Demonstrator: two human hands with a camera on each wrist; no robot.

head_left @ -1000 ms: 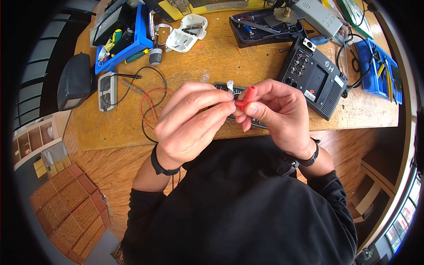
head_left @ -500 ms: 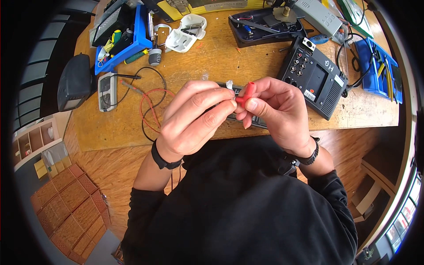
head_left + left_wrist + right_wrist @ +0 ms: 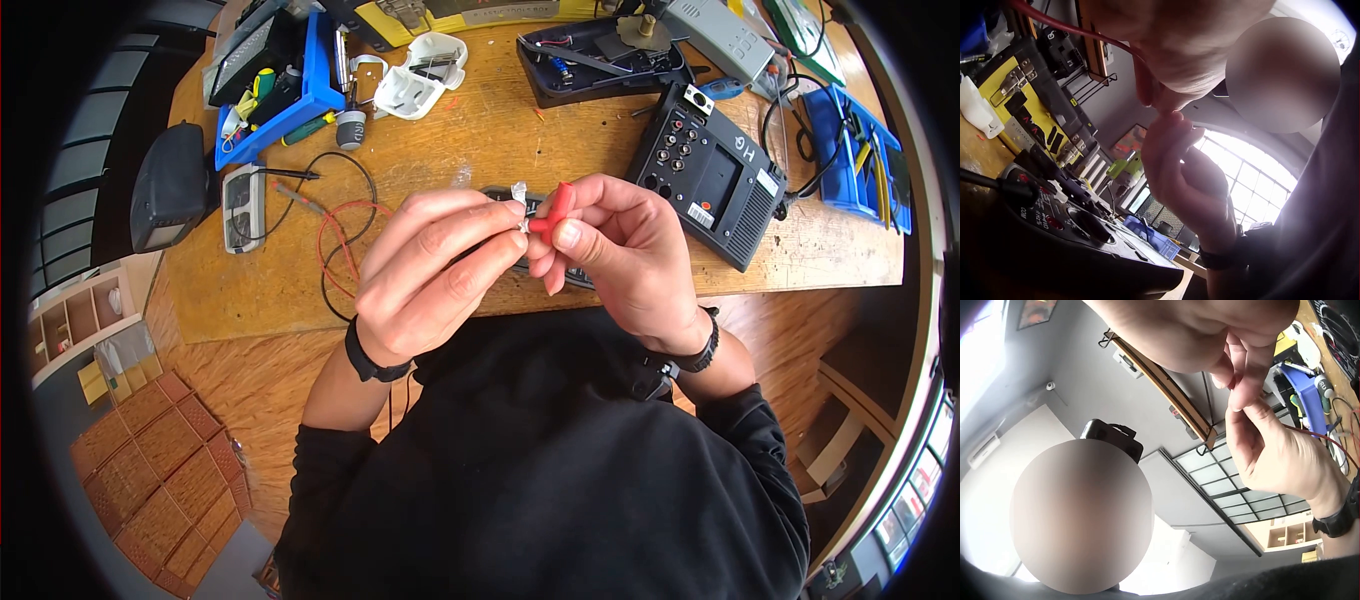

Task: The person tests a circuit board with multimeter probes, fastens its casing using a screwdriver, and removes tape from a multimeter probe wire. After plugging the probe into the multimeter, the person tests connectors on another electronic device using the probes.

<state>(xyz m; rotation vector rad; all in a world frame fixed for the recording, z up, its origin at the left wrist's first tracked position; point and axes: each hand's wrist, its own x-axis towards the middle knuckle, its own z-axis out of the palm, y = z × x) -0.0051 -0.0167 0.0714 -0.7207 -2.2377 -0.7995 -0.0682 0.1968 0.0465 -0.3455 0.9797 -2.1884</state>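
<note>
In the head view, my right hand (image 3: 635,255) pinches a red elbow-shaped plug (image 3: 560,203) between thumb and fingers. My left hand (image 3: 425,275) is right beside it, its fingertips pinching a small silvery piece (image 3: 523,227) at the plug's side end. A red wire (image 3: 1072,28) runs to the left hand in the left wrist view. Below both hands lies a multimeter (image 3: 1079,228), with a black plug (image 3: 1000,186) at its sockets. In the right wrist view the fingertips of both hands meet, hiding the plug.
On the wooden bench (image 3: 450,150), a red and black cable loop (image 3: 345,215) lies left of the hands beside a grey meter (image 3: 243,207). A black device (image 3: 715,175) stands to the right. Behind are an open white case (image 3: 410,95), a blue bin (image 3: 320,90) and a dark tray (image 3: 560,85).
The left fingertips have shifted slightly left from the red plug, so the silvery piece now shows between them. The red plug tilts a little differently in the right hand.
</note>
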